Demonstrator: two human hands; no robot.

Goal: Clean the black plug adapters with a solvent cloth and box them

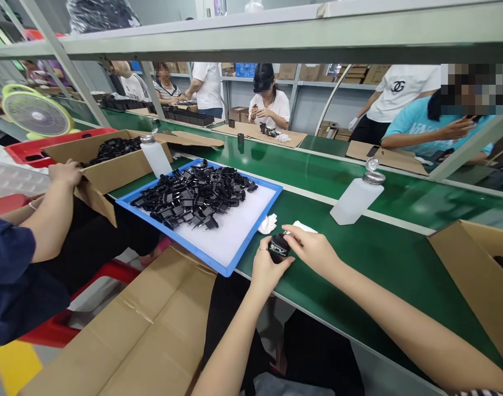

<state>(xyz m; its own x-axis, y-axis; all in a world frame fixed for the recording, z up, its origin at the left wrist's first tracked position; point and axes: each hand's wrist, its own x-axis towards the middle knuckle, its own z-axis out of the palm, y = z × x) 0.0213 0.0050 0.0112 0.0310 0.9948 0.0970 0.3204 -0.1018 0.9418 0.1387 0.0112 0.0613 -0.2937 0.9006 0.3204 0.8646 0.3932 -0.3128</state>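
Observation:
My left hand [270,269] is closed around a round black plug adapter [279,247] with a green band, low over the green bench top [383,258]. My right hand [313,250] reaches across with its fingertips at the adapter's top edge, against a white cloth [303,226]. I cannot tell whether those fingers grip the cloth. A second crumpled white cloth [267,224] lies beside a blue-rimmed tray [202,179], just left of my hands. Many black plug adapters [189,195] are heaped on the tray.
A pump bottle [357,195] stands right of my hands, and another [155,157] stands behind the tray. Open cardboard boxes [477,275] flank the bench. A person's hand [65,173] rests on a box [111,154] of black parts at left. Several workers sit across the bench.

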